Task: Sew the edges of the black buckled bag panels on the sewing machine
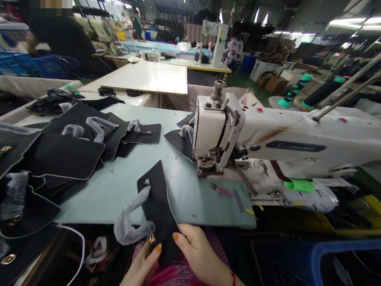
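Note:
A black leather-like panel [159,202] with pale cut edges lies partly on the light green table and hangs over its front edge. Two gold buckles and a handle strap wrapped in translucent plastic [128,228] are fixed along its left side. My left hand [143,260] grips the panel's near left edge, thumb on top beside the lower buckle. On the right edge, my right hand [199,248] pinches the panel between thumb and fingers. The sewing machine [217,135] stands to the right, its needle area apart from the panel.
Stacked black panels [68,155] with wrapped handles cover the table's left. Another panel [180,143] lies behind the machine head. Pink-handled thread snips [220,189] rest near the front right. A blue crate [342,248] stands low at right. Co-workers are visible farther back.

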Motion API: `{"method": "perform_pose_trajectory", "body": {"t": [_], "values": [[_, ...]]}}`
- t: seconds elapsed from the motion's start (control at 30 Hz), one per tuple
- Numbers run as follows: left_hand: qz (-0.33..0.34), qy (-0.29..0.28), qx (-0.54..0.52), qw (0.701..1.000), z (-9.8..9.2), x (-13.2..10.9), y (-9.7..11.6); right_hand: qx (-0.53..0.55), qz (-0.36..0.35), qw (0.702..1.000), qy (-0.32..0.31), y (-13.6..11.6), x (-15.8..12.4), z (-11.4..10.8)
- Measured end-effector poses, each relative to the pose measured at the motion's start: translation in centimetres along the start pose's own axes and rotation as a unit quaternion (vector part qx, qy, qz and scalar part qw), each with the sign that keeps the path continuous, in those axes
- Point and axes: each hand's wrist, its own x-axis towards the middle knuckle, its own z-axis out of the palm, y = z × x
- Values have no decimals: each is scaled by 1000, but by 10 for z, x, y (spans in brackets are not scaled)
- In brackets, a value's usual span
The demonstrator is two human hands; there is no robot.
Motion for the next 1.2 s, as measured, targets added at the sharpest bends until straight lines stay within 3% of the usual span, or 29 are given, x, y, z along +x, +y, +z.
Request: {"method": "perform_pose_trajectory", "body": {"t": [0.07, 0.17, 0.33, 0.47, 0.63, 0.87, 1.2], "values": [[-47, -43, -79, 995, 25, 5, 22, 0, -9, 1000, -11, -9, 5, -3], [-88, -46, -123, 987, 61, 23, 55, -8, -16, 1000, 12, -18, 20, -14], [-18, -58, -124, 990, 110, 71, 96, -60, 8, 990, 130, -21, 53, -42], [17, -89, -122, 988, 133, 97, 118, -43, 14, 985, 166, -17, 70, -59], [26, -121, -75, 989, 146, 113, 132, -21, -5, 978, 207, -11, 79, -68], [39, -136, -2, 990, 149, 131, 141, 3, -13, 974, 228, -7, 88, -68], [67, -149, 55, 985, 150, 138, 147, 53, -20, 969, 242, 1, 92, -65]]}}
